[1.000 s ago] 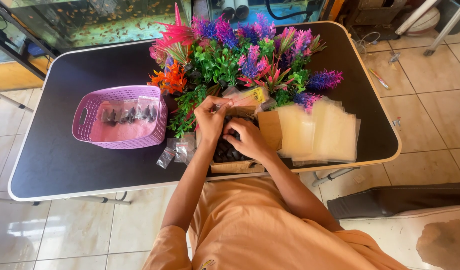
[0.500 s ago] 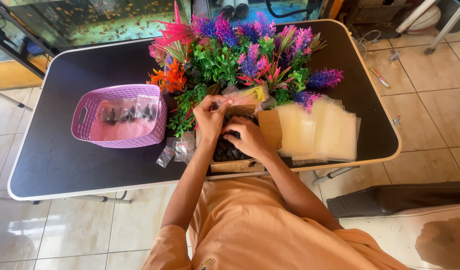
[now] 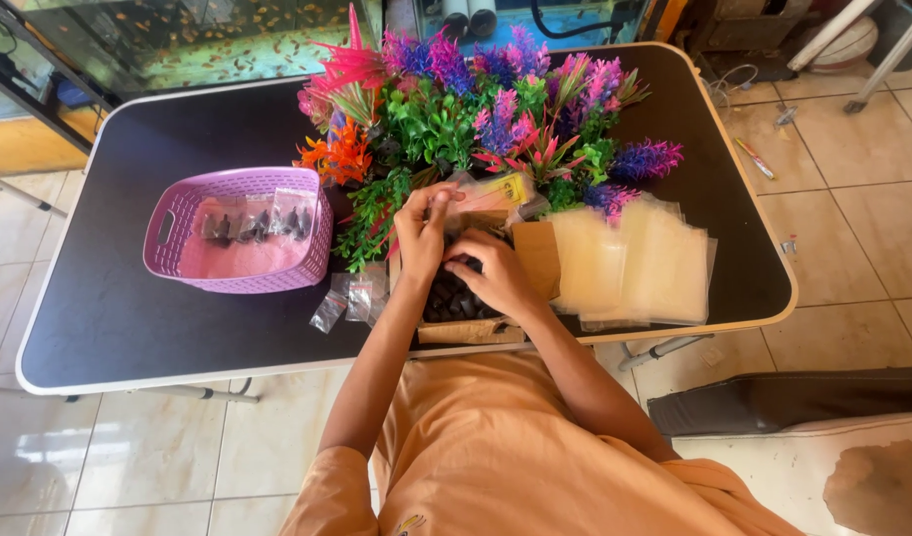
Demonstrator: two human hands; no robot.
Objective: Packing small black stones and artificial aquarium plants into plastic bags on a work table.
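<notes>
An open cardboard box (image 3: 535, 253) of small black pieces (image 3: 454, 301) sits at the table's near edge. My right hand (image 3: 491, 273) rests over the black pieces, fingers curled; whether it grips one is hidden. My left hand (image 3: 421, 226) is raised just above the box's far side, pinching the edge of a small clear plastic bag (image 3: 476, 189). Behind the box lies a heap of colourful artificial plants (image 3: 486, 109).
A purple plastic basket (image 3: 173, 223) with small filled bags stands on the left of the black table (image 3: 99, 328). Loose small bags (image 3: 349, 298) lie beside the box. A stack of clear bags (image 3: 635, 263) lies to the right. A fish tank (image 3: 178, 40) stands behind.
Both hands stay at the box; the left hand has shifted slightly with the small bag. Nothing else has moved.
</notes>
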